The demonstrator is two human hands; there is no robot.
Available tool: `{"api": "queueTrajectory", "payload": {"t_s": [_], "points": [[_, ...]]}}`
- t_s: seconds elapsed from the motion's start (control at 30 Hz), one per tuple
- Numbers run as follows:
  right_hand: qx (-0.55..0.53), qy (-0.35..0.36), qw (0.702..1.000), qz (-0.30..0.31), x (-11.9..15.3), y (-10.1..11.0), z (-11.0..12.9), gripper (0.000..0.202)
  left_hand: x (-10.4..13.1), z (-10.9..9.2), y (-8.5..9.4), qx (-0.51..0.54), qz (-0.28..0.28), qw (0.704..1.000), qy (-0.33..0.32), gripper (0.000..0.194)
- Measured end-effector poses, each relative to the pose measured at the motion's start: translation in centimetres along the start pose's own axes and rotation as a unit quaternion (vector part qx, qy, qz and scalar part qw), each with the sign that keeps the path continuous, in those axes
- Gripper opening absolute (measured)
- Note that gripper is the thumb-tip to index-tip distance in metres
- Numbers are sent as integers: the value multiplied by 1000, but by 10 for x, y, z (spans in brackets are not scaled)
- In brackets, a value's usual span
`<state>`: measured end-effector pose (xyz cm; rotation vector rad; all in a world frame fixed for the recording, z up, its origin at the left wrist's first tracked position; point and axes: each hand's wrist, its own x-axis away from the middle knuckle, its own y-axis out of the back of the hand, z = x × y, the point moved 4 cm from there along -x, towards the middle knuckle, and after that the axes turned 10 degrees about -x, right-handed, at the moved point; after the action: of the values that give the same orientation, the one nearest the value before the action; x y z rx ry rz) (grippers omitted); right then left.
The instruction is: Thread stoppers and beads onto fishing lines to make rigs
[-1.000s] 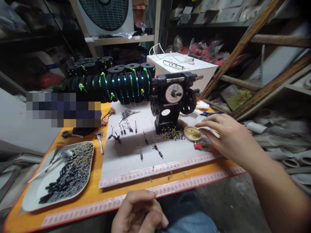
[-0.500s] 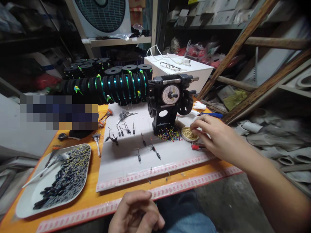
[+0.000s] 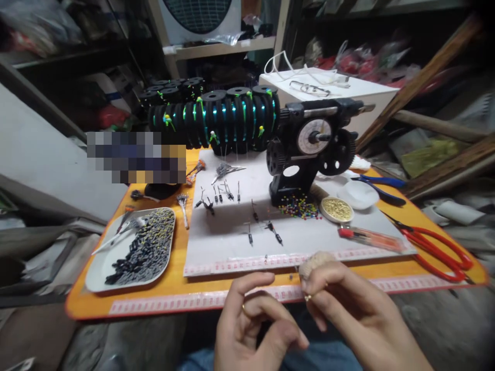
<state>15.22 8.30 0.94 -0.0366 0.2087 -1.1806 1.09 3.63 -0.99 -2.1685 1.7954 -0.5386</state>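
Observation:
My right hand (image 3: 348,309) is closed in a pinch, with small gold beads (image 3: 308,298) between thumb and forefinger. Just to its left, my left hand (image 3: 257,324) has its fingers curled and thumb drawn in; whatever they grip is hidden. A gold band circles one of its fingers. Both hands are above my lap at the table's front edge. A round dish (image 3: 337,210) of gold beads stands on the white board (image 3: 224,252). Beside it lies a pile of coloured beads (image 3: 299,207). Several black swivel-like pieces with wire tails (image 3: 250,237) lie on the board.
A black winding machine (image 3: 309,149) with a dial carries a row of black foam spools (image 3: 232,121) wound with line. At left is a white tray (image 3: 93,278) of black and grey parts. Red-handled scissors (image 3: 436,252), blue pliers (image 3: 381,181) and a red cutter (image 3: 371,238) lie at right.
My right hand has come from the dish of gold beads to beside my left hand, carrying gold beads. The left hand is slightly higher in view. The view has swung right.

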Motion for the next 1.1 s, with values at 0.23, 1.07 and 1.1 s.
{"api": "queueTrajectory", "payload": {"t_s": [0.23, 1.07, 1.1], "points": [[-71, -59, 996, 5, 7, -16, -11, 10, 5, 4, 4, 17, 7, 1000, 4, 37], [174, 105, 978, 55, 4, -17, 18, 22, 2, 0, 17, -87, 16, 979, -183, 38], [175, 96, 978, 55, 3, -16, 18, 21, 1, 0, 19, -95, 24, 970, -222, 38]]}}
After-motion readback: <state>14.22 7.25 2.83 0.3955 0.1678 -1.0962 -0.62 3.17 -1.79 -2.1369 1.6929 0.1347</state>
